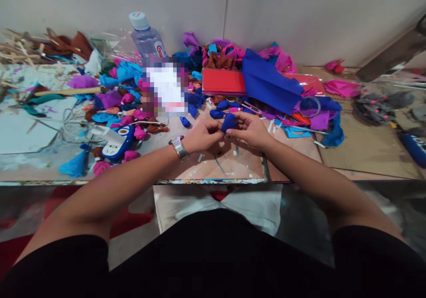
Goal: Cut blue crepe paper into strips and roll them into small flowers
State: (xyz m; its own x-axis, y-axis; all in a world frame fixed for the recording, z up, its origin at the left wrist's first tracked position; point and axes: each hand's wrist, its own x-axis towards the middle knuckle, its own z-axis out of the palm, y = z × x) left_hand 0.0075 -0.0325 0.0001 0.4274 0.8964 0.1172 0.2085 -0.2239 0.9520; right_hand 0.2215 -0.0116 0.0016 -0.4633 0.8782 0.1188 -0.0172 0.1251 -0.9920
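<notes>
Head view — both hands (229, 131) pinch a blue paper bud (228, 122).

The light is bright and soft from above. Small dark shadows sit on the table (233, 164) just under the hands. A square patch beyond the grip is blurred into blocks. The edges bend and look fuzzy. The lap below the grip is very dark.
</notes>
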